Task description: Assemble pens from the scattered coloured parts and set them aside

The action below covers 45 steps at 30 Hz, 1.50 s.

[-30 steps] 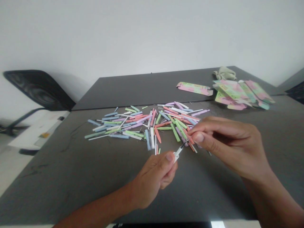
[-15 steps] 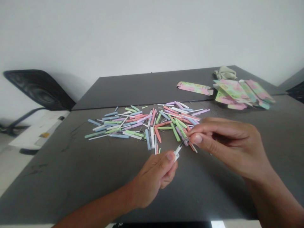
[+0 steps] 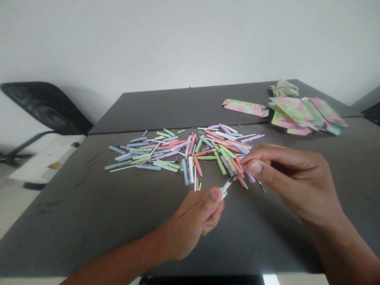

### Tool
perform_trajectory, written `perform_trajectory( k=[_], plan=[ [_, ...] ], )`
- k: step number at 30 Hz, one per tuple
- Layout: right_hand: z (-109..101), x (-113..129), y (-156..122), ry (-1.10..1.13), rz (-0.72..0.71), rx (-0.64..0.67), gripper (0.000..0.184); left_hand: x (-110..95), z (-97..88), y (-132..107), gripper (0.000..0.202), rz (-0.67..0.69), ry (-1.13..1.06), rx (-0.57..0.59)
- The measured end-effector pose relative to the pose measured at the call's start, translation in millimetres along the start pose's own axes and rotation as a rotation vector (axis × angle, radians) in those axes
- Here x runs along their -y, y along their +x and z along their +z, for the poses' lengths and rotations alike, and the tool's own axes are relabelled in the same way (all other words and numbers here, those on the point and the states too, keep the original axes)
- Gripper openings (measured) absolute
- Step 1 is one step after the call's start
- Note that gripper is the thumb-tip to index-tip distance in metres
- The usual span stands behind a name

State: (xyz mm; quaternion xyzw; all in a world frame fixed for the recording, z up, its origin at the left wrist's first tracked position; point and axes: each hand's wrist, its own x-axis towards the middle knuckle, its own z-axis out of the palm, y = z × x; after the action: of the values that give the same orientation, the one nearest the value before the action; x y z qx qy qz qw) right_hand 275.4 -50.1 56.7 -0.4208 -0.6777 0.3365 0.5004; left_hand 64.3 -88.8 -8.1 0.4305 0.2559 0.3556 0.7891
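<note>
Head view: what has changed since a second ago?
The right hand has drawn slightly to the right, away from the left hand; the whole view shifted slightly too. Nothing was visibly taken or let go. Unchanged: the left hand's grip on the white pen part, the pen pile, the cartons.

The dark surface bears a loose heap of pastel pen parts; beyond the heap's right side lie a lone carton, piled cartons and a crumpled cloth.
</note>
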Motion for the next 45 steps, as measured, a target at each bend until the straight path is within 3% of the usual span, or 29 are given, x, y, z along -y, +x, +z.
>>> perform_trajectory(
  k=[6,15,19,22,45],
  plan=[
    [10.4,-9.9,-5.3,0.277,0.2,0.025,0.017,-2.5,2.8,-2.0,0.056,0.011,0.001,0.007],
    [18.9,-12.7,-2.7,0.423,0.291,0.036,0.017,-9.2,8.5,-4.9,0.056,-0.016,-0.016,0.0],
    [19.1,-12.9,-1.4,0.5,0.308,0.043,0.033,-10.3,9.8,-5.9,0.056,-0.018,-0.04,0.002],
    [19.4,-12.3,-1.3,0.51,0.304,0.056,0.041,-11.0,10.2,-6.3,0.057,-0.025,-0.072,-0.007],
    [18.5,-12.7,0.7,0.451,0.296,0.035,0.04,-10.5,9.7,-6.7,0.055,-0.038,-0.101,0.008]
  ],
)
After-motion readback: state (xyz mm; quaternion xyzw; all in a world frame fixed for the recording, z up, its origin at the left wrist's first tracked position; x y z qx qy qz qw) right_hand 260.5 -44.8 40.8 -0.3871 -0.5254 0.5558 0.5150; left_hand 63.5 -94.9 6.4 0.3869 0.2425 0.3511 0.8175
